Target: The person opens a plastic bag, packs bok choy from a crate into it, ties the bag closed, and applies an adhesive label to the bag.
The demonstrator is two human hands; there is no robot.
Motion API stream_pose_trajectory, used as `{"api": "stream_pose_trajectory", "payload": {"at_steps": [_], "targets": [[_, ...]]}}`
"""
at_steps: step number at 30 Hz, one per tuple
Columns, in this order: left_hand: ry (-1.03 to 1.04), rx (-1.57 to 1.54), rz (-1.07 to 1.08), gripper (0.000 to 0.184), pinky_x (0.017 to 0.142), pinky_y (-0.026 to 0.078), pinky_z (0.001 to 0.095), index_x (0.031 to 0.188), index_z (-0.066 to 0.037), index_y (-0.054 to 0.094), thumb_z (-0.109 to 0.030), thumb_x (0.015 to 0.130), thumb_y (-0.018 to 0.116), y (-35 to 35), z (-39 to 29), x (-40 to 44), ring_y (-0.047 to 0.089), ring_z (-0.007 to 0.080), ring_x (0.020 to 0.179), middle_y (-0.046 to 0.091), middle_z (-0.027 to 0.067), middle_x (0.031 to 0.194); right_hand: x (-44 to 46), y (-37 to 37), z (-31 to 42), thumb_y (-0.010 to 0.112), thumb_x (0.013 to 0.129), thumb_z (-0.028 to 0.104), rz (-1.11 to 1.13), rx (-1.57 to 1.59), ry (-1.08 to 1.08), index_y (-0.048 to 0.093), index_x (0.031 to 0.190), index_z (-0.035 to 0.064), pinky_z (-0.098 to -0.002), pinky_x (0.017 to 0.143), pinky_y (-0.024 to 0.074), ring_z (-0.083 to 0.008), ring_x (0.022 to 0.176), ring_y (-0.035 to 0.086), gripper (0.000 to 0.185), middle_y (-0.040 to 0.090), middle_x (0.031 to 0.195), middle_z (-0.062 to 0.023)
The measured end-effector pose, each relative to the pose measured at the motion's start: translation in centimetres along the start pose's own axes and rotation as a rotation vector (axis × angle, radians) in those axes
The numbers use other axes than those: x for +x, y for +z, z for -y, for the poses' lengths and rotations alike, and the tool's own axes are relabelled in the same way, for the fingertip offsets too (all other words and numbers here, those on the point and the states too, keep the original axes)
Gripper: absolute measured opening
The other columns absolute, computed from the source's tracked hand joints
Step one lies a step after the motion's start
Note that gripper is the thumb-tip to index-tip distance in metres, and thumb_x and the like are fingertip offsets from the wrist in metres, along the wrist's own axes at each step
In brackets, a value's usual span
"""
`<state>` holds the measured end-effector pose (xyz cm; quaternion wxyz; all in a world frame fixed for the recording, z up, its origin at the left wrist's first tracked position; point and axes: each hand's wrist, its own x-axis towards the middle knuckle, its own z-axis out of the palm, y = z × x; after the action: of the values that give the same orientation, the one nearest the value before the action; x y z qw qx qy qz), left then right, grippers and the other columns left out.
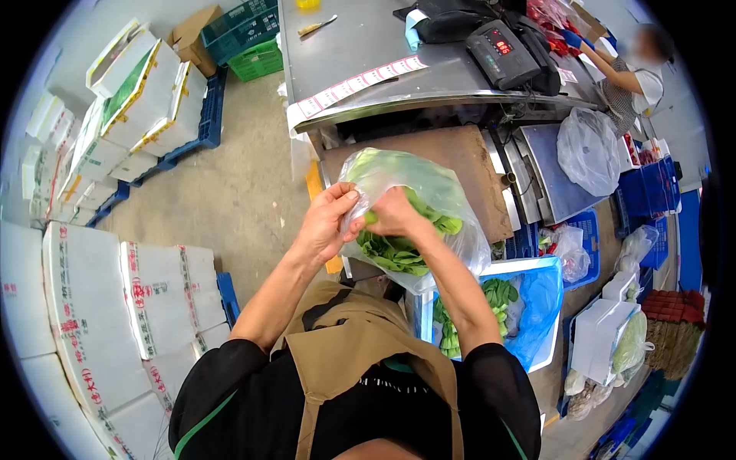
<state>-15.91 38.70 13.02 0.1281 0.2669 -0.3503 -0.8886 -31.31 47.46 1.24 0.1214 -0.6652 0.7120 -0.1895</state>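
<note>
A clear plastic bag (452, 184) hangs in front of me with leafy greens (395, 253) inside it. My left hand (330, 218) is closed, pinching the bag's edge at its left side. At the bag's mouth, my right hand (392, 211) is curled and slightly blurred, its fingertips mostly hidden. A pale green stem shows by its fingers and leaves spread out past its wrist, so it appears closed on greens. Below my right forearm, a white foam box (546, 354) lined with a blue bag (540, 307) holds more leafy greens (498, 295).
Ahead stands a metal table (345, 65) with a label strip (360, 84), a knife (317, 27) and a digital scale (502, 54). White foam boxes (92, 307) are stacked at left. A co-worker (632, 77) stands at far right, near blue crates (648, 188).
</note>
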Motion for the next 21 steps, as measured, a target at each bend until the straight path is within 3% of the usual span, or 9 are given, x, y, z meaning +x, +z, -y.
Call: {"api": "stream_pose_trajectory", "payload": {"at_steps": [2, 4, 10, 14, 16, 18, 21], "targets": [[-0.009, 0.019, 0.009, 0.018, 0.036, 0.034, 0.0206, 0.105, 0.001, 0.051, -0.012, 0.093, 0.054, -0.3, -0.2, 0.2, 0.05, 0.0117, 0.049, 0.058, 0.0075, 0.078, -1.6, 3.7, 0.9, 0.078, 0.058, 0.032, 0.047, -0.111, 0.029, 0.061, 0.114, 0.0177, -0.0551, 0.103, 0.0257, -0.0411, 0.127, 0.032, 0.061, 0.04, 0.129, -0.0232], [-0.021, 0.031, 0.019, 0.018, 0.036, 0.035, 0.021, 0.105, 0.001, 0.051, -0.013, 0.093, 0.054, -0.7, -0.1, 0.6, 0.052, 0.0122, 0.049, 0.058, 0.0079, 0.078, -3.0, 5.5, 0.2, 0.078, 0.059, 0.033, -0.02, -0.023, 0.062, 0.062, 0.115, 0.0176, -0.0567, 0.106, 0.021, -0.0418, 0.131, 0.026, 0.06, 0.036, 0.133, -0.0232], [-0.011, 0.133, 0.062, 0.02, 0.041, 0.041, 0.0237, 0.105, 0.002, 0.051, -0.014, 0.094, 0.054, -0.6, 0.4, 0.1, 0.058, 0.0146, 0.054, 0.059, 0.0095, 0.079, -3.3, 2.5, 0.2, 0.078, 0.062, 0.036, -0.079, 0.068, -0.034, 0.06, 0.116, 0.0179, -0.0576, 0.107, 0.0186, -0.0425, 0.132, 0.023, 0.06, 0.034, 0.134, -0.0248], [0.007, 0.252, -0.028, 0.024, 0.053, 0.05, 0.0267, 0.109, 0.004, 0.051, -0.015, 0.094, 0.053, 0.0, 0.6, -0.6, 0.061, 0.017, 0.062, 0.059, 0.0102, 0.088, -6.3, -1.1, 3.5, 0.073, 0.07, 0.019, -0.506, -0.002, 0.046, 0.062, 0.104, 0.0086, -0.0573, 0.099, 0.0307, -0.041, 0.122, 0.04, 0.038, 0.043, 0.129, -0.0236], [0.014, 0.351, -0.02, 0.033, 0.064, 0.053, 0.029, 0.116, 0.005, 0.05, -0.021, 0.096, 0.052, -0.7, 1.6, -0.7, 0.061, 0.015, 0.076, 0.057, 0.0068, 0.098, -8.9, -1.3, 4.7, 0.069, 0.071, 0.01, -0.54, 0.001, 0.113, 0.061, 0.099, 0.0035, -0.0534, 0.096, 0.0355, -0.0396, 0.114, 0.048, 0.029, 0.048, 0.123, -0.0223], [0.075, 0.454, -0.009, 0.035, 0.067, 0.052, 0.0281, 0.114, 0.002, 0.052, -0.028, 0.097, 0.05, -1.2, 2.4, -0.2, 0.059, 0.0131, 0.08, 0.057, 0.0063, 0.098, -11.8, -0.8, 4.6, 0.068, 0.072, 0.009, -0.594, 0.056, 0.106, 0.061, 0.095, 0.0019, -0.0507, 0.095, 0.037, -0.0393, 0.112, 0.049, 0.025, 0.05, 0.121, -0.0221], [0.032, 0.462, -0.028, 0.033, 0.069, 0.05, 0.0271, 0.112, 0.001, 0.053, -0.028, 0.098, 0.048, -1.7, 3.0, -1.3, 0.058, 0.0123, 0.079, 0.057, 0.0058, 0.096, -15.3, -2.0, 6.4, 0.069, 0.074, 0.014, -0.643, -0.027, 0.361, 0.06, 0.102, 0.0009, -0.0501, 0.094, 0.0364, -0.04, 0.114, 0.047, 0.032, 0.048, 0.124, -0.0227]]}}
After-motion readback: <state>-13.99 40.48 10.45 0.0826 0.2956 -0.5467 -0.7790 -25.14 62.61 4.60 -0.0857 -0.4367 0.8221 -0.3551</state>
